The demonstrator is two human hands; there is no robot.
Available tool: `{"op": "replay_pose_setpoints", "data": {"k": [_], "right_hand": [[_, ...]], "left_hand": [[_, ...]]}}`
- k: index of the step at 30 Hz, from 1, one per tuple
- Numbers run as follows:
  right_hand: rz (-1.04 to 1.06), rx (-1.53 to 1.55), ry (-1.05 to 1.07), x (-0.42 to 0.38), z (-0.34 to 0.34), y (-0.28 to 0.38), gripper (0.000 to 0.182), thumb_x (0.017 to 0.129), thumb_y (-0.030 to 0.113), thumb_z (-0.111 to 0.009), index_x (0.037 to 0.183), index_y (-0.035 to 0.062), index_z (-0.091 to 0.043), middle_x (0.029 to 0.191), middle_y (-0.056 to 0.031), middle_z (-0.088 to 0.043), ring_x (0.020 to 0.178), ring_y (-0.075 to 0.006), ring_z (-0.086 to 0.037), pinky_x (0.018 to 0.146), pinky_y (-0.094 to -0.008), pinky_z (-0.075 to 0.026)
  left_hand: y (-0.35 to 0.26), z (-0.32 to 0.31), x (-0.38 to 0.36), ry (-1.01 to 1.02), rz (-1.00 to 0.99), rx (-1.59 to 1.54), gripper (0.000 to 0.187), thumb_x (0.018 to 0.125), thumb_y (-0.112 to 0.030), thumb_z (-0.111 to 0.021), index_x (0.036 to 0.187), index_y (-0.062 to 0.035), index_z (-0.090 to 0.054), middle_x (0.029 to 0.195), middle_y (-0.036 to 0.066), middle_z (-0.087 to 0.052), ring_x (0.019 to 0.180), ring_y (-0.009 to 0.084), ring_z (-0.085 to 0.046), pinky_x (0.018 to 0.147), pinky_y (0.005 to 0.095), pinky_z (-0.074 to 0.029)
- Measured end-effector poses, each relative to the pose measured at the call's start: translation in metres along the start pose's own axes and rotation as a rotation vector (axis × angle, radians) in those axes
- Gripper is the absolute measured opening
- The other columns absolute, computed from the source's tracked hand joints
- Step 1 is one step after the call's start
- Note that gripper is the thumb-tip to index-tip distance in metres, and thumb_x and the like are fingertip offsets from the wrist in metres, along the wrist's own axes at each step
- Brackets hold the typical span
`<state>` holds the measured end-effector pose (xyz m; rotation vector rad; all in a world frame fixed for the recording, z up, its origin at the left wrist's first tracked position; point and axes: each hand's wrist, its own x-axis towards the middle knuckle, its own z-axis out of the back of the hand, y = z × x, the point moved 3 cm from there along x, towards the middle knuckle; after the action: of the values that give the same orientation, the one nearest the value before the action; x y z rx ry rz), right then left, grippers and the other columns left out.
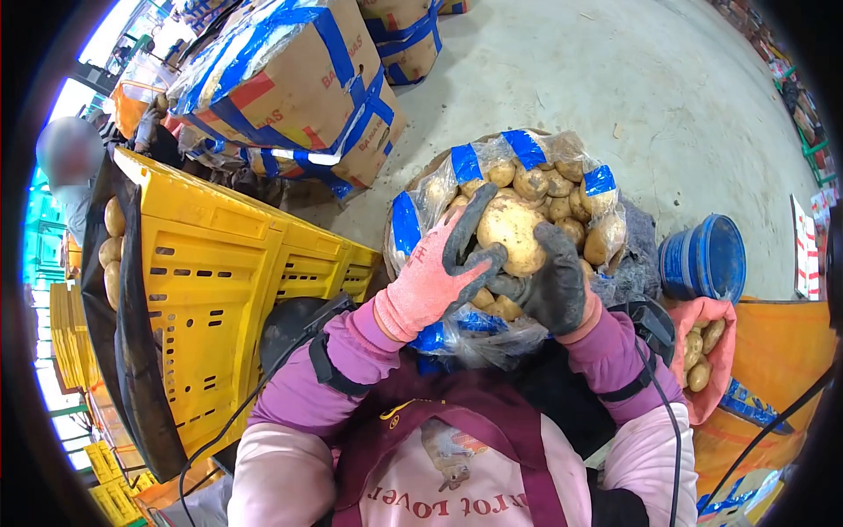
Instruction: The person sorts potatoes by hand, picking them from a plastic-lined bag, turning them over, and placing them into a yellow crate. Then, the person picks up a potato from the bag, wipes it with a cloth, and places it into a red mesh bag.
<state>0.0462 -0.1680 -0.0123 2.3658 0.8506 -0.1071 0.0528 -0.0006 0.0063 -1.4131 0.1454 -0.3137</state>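
A large pale potato (512, 234) is between my two gloved hands, above a container full of potatoes. My left hand (445, 259), in a pink and dark grey glove, has its thumb and fingers around the potato's left side. From the right, my right hand (555, 279) curls its dark fingertips against the potato. Below lies the round container (413, 215), lined with clear plastic that is fixed along the rim by blue tape. Smaller potatoes (559, 184) fill it. The undersides of both hands are hidden.
Yellow slotted crates (211, 290) stand at my left, with several potatoes (111, 255) on a black-covered edge. Taped banana boxes (325, 79) are ahead. A blue bucket (707, 259) and a pink sack (709, 351) of potatoes sit at right. Another person (75, 176) is at far left.
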Motion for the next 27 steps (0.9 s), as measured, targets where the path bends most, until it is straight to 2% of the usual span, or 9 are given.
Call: {"op": "replay_pose_setpoints", "data": {"k": [4, 7, 12, 17, 18, 20, 22, 24, 27], "right_hand": [[0.009, 0.246, -0.001, 0.002, 0.006, -0.014, 0.054, 0.097, 0.036, -0.05, 0.142, 0.0074, -0.045, 0.136, -0.0118, -0.056, 0.12, -0.027, -0.059, 0.096, -0.043, -0.053], [-0.02, 0.289, 0.072, 0.0, 0.007, -0.013, 0.052, 0.099, 0.035, -0.048, 0.143, 0.0068, -0.044, 0.138, -0.0123, -0.054, 0.121, -0.0291, -0.058, 0.099, -0.0442, -0.052], [0.065, 0.201, 0.044, -0.008, 0.009, -0.001, 0.048, 0.1, 0.026, -0.047, 0.142, 0.003, -0.043, 0.14, -0.0161, -0.052, 0.124, -0.0324, -0.055, 0.103, -0.0447, -0.049], [0.804, -1.271, -0.002, -0.024, 0.031, 0.007, 0.046, 0.1, 0.013, -0.051, 0.142, -0.0043, -0.039, 0.14, -0.0189, -0.05, 0.13, -0.0321, -0.049, 0.103, -0.0423, -0.047], [0.804, -1.27, -0.003, -0.023, 0.016, 0.01, 0.046, 0.1, 0.013, -0.051, 0.142, -0.0043, -0.039, 0.14, -0.0189, -0.05, 0.13, -0.0321, -0.049, 0.103, -0.0423, -0.047], [0.354, -0.456, -0.146, -0.018, -0.002, 0.014, 0.05, 0.1, 0.014, -0.052, 0.144, -0.0043, -0.037, 0.141, -0.0194, -0.048, 0.13, -0.0306, -0.048, 0.103, -0.0395, -0.047], [0.464, -0.639, -0.114, -0.026, -0.012, 0.02, 0.052, 0.099, 0.015, -0.053, 0.145, -0.004, -0.036, 0.142, -0.0198, -0.047, 0.131, -0.0289, -0.047, 0.105, -0.0389, -0.043], [0.572, -0.823, -0.075, -0.029, -0.018, 0.025, 0.054, 0.099, 0.017, -0.054, 0.146, -0.0038, -0.036, 0.143, -0.0203, -0.046, 0.132, -0.0272, -0.046, 0.108, -0.0382, -0.04], [0.675, -1.141, -0.1, -0.028, -0.018, 0.032, 0.057, 0.099, 0.02, -0.056, 0.147, -0.0029, -0.035, 0.144, -0.0197, -0.046, 0.134, -0.0272, -0.043, 0.112, -0.0379, -0.033]], "left_hand": [[-0.008, -0.004, 0.0, -0.064, -0.078, 0.349, 0.063, 0.084, -0.003, -0.066, 0.143, -0.0034, -0.044, 0.129, 0.024, -0.055, 0.118, 0.0376, -0.055, 0.101, 0.0386, -0.044], [-0.009, 0.001, 0.002, -0.056, -0.127, 0.344, 0.063, 0.084, -0.001, -0.064, 0.143, -0.0014, -0.043, 0.13, 0.026, -0.053, 0.117, 0.0405, -0.054, 0.099, 0.0398, -0.044], [0.0, 0.005, 0.002, 0.131, 0.066, -0.146, 0.07, 0.088, -0.001, -0.063, 0.15, 0.0034, -0.03, 0.151, 0.012, -0.041, 0.136, 0.0181, -0.04, 0.114, 0.0333, -0.031], [-0.011, 0.001, 0.0, 0.113, -0.007, -0.149, 0.074, 0.08, -0.001, -0.07, 0.147, 0.0004, -0.037, 0.142, 0.015, -0.05, 0.129, 0.0174, -0.048, 0.108, 0.0317, -0.038], [-0.015, 0.001, 0.001, 0.14, -0.026, -0.125, 0.076, 0.08, 0.0, -0.07, 0.147, -0.0001, -0.036, 0.142, 0.015, -0.05, 0.128, 0.0167, -0.047, 0.108, 0.0315, -0.038], [-0.014, -0.008, 0.004, 0.122, 0.007, -0.237, 0.078, 0.078, -0.002, -0.072, 0.147, -0.0004, -0.036, 0.143, 0.016, -0.049, 0.129, 0.0184, -0.048, 0.108, 0.0323, -0.039], [-0.011, -0.008, 0.006, 0.102, 0.04, -0.348, 0.081, 0.077, -0.003, -0.074, 0.147, -0.0008, -0.036, 0.143, 0.016, -0.048, 0.13, 0.0201, -0.048, 0.108, 0.0332, -0.039], [-0.014, -0.001, 0.007, 0.109, -0.151, 0.091, 0.084, 0.074, -0.006, -0.078, 0.147, -0.0012, -0.036, 0.142, 0.02, -0.049, 0.131, 0.0282, -0.05, 0.108, 0.0364, -0.04], [-0.024, -0.001, 0.005, 0.086, -0.119, 0.171, 0.088, 0.072, -0.008, -0.079, 0.147, -0.0018, -0.035, 0.139, 0.022, -0.05, 0.128, 0.0362, -0.05, 0.106, 0.0393, -0.041]]}}
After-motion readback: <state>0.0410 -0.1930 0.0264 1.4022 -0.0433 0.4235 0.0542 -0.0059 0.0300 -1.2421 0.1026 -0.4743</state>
